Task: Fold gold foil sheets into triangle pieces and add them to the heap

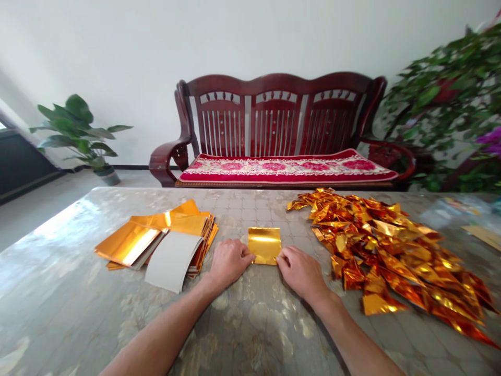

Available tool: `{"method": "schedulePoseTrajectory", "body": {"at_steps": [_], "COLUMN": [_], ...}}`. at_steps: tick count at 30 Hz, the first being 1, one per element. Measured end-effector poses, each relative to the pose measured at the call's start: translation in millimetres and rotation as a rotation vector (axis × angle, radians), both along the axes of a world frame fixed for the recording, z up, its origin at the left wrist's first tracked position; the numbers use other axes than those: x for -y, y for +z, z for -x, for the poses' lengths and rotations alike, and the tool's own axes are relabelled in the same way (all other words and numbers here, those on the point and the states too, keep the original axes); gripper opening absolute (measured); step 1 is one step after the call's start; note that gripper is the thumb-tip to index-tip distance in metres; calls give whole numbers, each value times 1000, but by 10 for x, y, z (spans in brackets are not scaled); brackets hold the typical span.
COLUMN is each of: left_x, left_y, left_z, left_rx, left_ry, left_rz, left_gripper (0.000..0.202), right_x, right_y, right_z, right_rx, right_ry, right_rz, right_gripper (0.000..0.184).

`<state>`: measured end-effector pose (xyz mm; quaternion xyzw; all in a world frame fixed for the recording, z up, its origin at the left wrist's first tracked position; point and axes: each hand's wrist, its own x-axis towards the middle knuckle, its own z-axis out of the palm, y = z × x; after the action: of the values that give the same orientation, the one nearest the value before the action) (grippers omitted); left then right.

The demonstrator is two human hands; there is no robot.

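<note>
A gold foil paper sheet (264, 244) lies between my hands near the middle of the table, its upper part curving and catching the light. My left hand (231, 261) pinches its lower left corner between thumb and curled fingers. At the lower right corner, my right hand (300, 269) grips it the same way. Left of my hands is a loose stack of gold foil sheets (133, 237), with one pale grey backside (172, 260) facing up on top. To the right spreads a large heap of folded gold foil pieces (371, 235), pointed and shiny.
The table (242, 324) has a patterned, glossy cover. Clear plastic packaging (454, 209) and a brown card strip (483, 237) rest at its right side. Beyond stands a dark red wooden bench (276, 117) with a floral cushion (289, 167). Potted plants (78, 130) flank it.
</note>
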<state>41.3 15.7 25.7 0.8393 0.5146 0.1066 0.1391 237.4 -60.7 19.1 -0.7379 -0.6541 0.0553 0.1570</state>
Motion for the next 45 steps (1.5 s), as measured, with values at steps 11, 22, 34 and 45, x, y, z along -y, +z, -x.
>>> {"method": "schedulePoseTrajectory", "body": {"at_steps": [11,22,34,45], "left_x": [-13,1,6,6], "left_y": [46,62,51,15], "left_z": [-5,1,-15,-5], "left_rx": [-10,-49,-17,3], "left_ry": [-33,-43,0,-7], "left_rz": [20,6,42,-10], "left_gripper": [24,24,23,22], "right_x": [-1,-4,-1,-10], "right_y": [-38,-28,-15,-39], "right_z": [-12,5,16,17], "right_rx": [-6,-3,5,37], "right_ry": [7,-8,-9,2], "right_rz": [-27,-21,-28,-38], "right_gripper": [17,16,17,16]}}
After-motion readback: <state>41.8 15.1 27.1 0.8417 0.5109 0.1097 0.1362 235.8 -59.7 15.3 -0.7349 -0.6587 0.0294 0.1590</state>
